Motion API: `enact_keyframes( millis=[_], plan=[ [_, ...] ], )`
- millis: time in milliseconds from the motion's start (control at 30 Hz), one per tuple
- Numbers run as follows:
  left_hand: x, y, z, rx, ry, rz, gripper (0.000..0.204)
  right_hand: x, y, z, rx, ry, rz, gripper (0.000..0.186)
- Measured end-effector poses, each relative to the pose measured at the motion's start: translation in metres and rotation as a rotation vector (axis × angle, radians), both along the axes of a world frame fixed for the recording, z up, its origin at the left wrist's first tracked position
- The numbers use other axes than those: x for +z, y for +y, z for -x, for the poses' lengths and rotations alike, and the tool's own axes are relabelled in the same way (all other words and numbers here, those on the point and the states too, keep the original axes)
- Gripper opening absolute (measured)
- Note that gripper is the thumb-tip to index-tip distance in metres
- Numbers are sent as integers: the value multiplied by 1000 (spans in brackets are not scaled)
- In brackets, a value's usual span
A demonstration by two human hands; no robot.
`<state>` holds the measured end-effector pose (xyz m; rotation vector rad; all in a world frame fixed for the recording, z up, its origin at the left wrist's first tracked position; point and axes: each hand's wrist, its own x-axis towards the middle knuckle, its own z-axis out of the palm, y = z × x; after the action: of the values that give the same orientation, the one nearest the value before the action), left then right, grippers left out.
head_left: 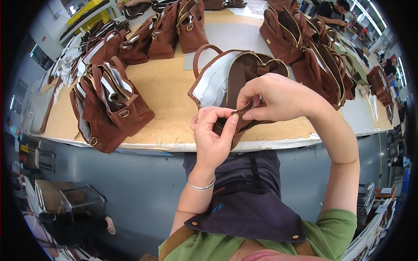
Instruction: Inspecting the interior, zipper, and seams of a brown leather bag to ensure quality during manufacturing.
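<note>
A reddish-brown leather handbag [238, 71] stands at the table's near edge, its top spread apart. Dark brown lining, a pale panel [212, 83] and a gold-toothed zipper show inside it. Between thumb and fingers, my left hand [212, 138] pinches the end of the zipper [242, 108]. From the right, my right hand [281, 98] bends over the bag's near side and grips the same zipper strip slightly further along, its fingers closed. My hands hide most of the bag's front.
Two similar brown bags [114, 104] lean together at the left of the table [167, 93]. More bags [191, 30] line the back, and another group [320, 71] stands at the right. A person [333, 13] works at the far right. A metal-framed stool [82, 202] is on the floor at left.
</note>
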<state>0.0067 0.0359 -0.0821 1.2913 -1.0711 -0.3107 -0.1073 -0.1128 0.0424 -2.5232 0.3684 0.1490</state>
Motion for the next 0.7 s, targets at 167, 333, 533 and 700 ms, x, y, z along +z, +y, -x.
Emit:
enact_keyframes(
  millis=[167, 333, 533, 700],
  plan=[
    [0, -1, 1, 6, 28, -17, 10, 5, -2, -3, -49, 69, -54, 17],
    [3, 0, 2, 29, 24, -19, 11, -3, 3, 0, -18, -46, 74, 15],
    [13, 13, -3, 127, -319, -143, 18, -6, -1, 4, 5, -41, 18, 15],
    [7, 13, -6, 104, -364, -100, 14, -9, 5, 6, 68, -232, 132, 14]
  ],
)
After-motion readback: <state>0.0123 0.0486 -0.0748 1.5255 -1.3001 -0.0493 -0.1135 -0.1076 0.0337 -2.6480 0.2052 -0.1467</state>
